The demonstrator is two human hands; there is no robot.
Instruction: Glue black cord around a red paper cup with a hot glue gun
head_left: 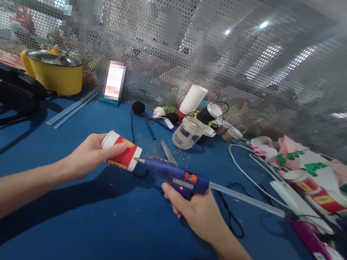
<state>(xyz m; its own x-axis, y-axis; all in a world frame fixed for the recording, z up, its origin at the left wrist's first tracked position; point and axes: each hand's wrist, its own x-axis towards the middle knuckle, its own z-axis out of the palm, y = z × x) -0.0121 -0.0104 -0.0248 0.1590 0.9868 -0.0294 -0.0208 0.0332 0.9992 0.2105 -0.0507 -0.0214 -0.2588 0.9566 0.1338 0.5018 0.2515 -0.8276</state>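
My left hand is closed around a red and white paper cup, held on its side above the blue table. My right hand grips the handle of a blue hot glue gun. The gun's metal nozzle points left and touches the cup's bottom rim. A clear glue stick sticks out of the back of the gun, to the right. A black cord trails from the gun over the table.
Scissors lie just behind the gun. Further back stand a clear plastic jar, a stack of white cups and a yellow pot. Paper cups, paper pieces and a pink device crowd the right. A perforated metal screen closes the far edge.
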